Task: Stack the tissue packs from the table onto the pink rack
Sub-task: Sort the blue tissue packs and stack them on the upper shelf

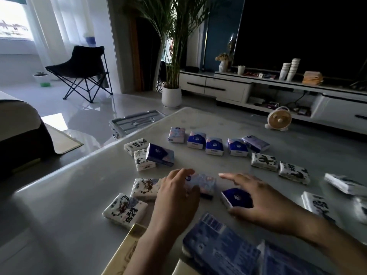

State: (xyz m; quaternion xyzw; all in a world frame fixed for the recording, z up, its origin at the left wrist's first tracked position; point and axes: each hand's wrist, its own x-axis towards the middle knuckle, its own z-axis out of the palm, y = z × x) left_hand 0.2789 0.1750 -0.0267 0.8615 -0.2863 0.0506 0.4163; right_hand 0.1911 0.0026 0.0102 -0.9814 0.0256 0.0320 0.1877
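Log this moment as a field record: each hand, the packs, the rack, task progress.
left hand: fingers curled round a pale patterned pack
right hand: fingers spread over a dark blue pack
far row: five blue packs side by side on the table
white printed packs: scattered at left and right
pink rack: not in view
progress: many packs lie on the table

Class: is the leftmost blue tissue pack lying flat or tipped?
Tipped: the blue pack leans on a white pack, with one edge raised off the table.
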